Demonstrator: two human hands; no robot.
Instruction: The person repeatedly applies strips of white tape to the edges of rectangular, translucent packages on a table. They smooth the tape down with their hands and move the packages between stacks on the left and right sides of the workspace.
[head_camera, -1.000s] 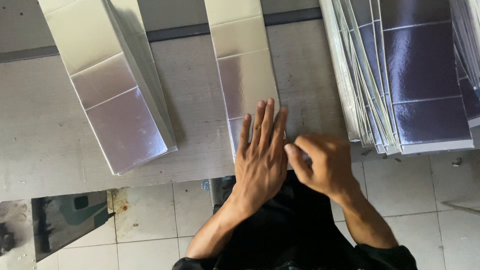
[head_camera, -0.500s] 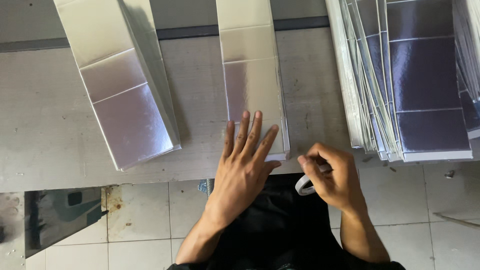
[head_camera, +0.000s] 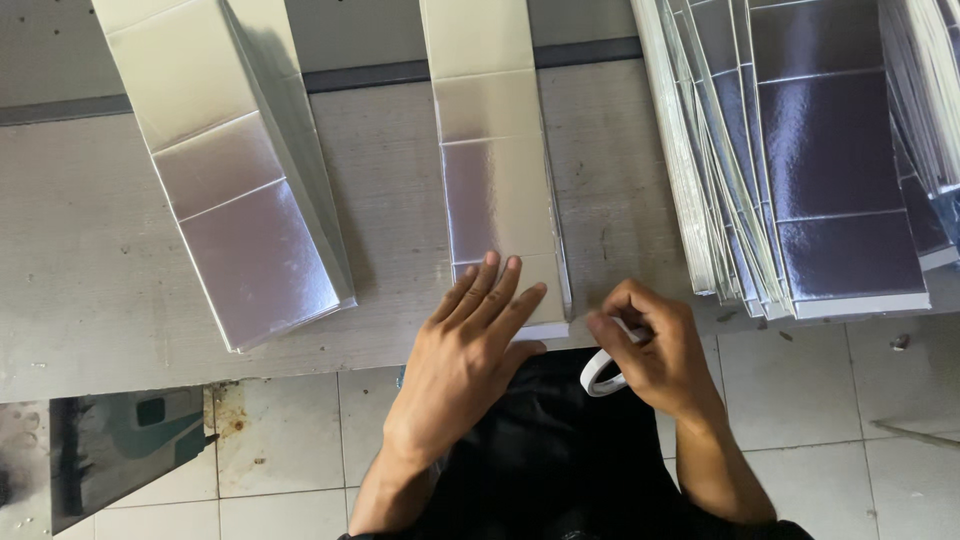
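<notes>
Under left hand (head_camera: 470, 365): strip (head_camera: 497, 170) end hidden; right hand (head_camera: 655, 355) half-covers tape roll (head_camera: 601, 373).

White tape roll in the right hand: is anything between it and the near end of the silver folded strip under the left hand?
Nothing visible. The white tape roll in the right hand sits just right of the silver folded card strip, with only bare grey tabletop edge between. The left hand presses the strip's near end flat.

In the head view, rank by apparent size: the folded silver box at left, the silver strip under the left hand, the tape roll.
1. Folded silver box, largest.
2. Silver strip under the left hand, narrower; both run off the top edge, so the ranking is unsure.
3. Tape roll in the right hand, clearly smallest.
</notes>
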